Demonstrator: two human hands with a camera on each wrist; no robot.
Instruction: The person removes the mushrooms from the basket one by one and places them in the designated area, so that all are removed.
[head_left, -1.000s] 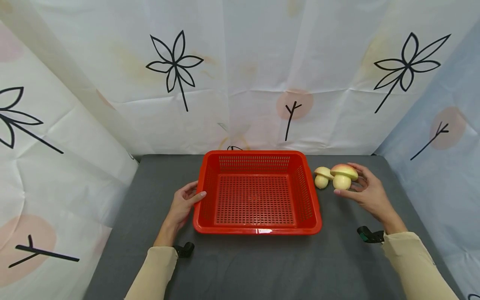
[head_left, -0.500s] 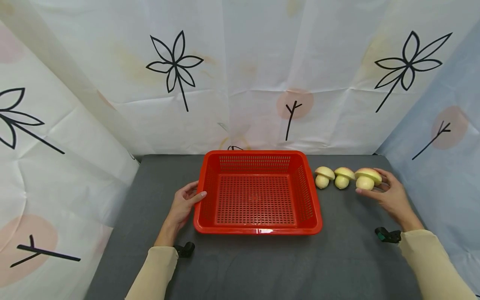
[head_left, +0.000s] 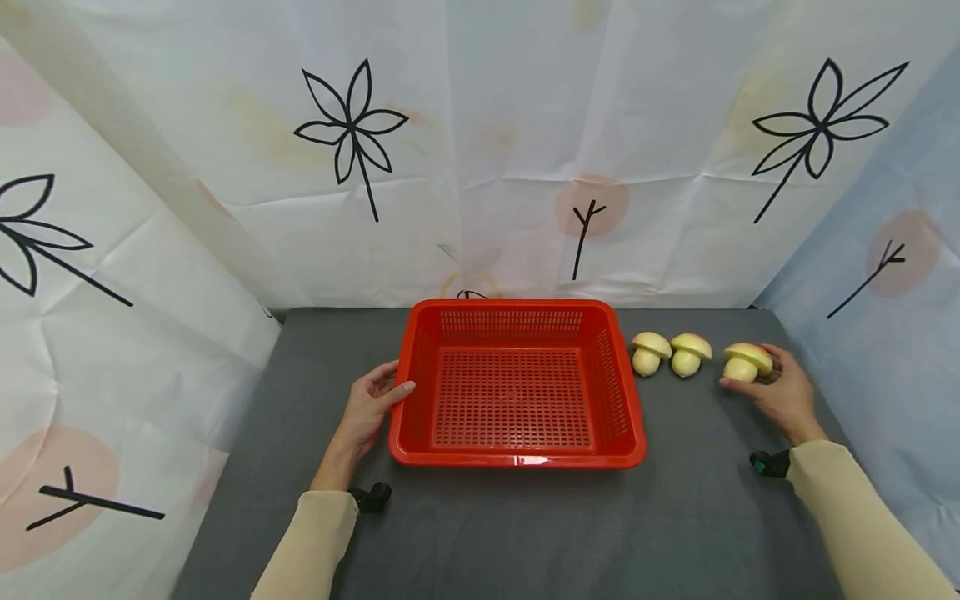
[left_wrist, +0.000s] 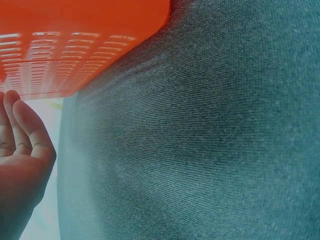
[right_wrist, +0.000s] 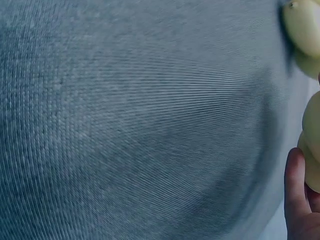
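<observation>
A shallow red plastic basket [head_left: 513, 457] with perforated sides and floor sits on the grey cloth. At its left rim my left hand [head_left: 367, 410] grips it, thumb over the edge and fingers against the outer wall; the left wrist view shows these fingers [left_wrist: 30, 125] beside the slotted side. My right hand [head_left: 789, 398] holds a toy-like mushroom [head_left: 739, 371] with a pale stem and yellow-green cap, thumb at the stem and fingers behind the cap. Two similar mushrooms, one [head_left: 647, 362] close to the basket and another [head_left: 686, 363] beside it, stand in a row to its left.
A grey cloth [head_left: 525, 533] covers the table. White fabric [head_left: 480, 250] with leaf and twig drawings hangs behind it, with more on the left and right sides. A black wrist device [head_left: 371, 497] is on each arm.
My right hand has moved right, carrying its mushroom from beside the others, then slightly lower, leaving a wider gap. The second mushroom has come into view. The left hand and basket have stayed put.
</observation>
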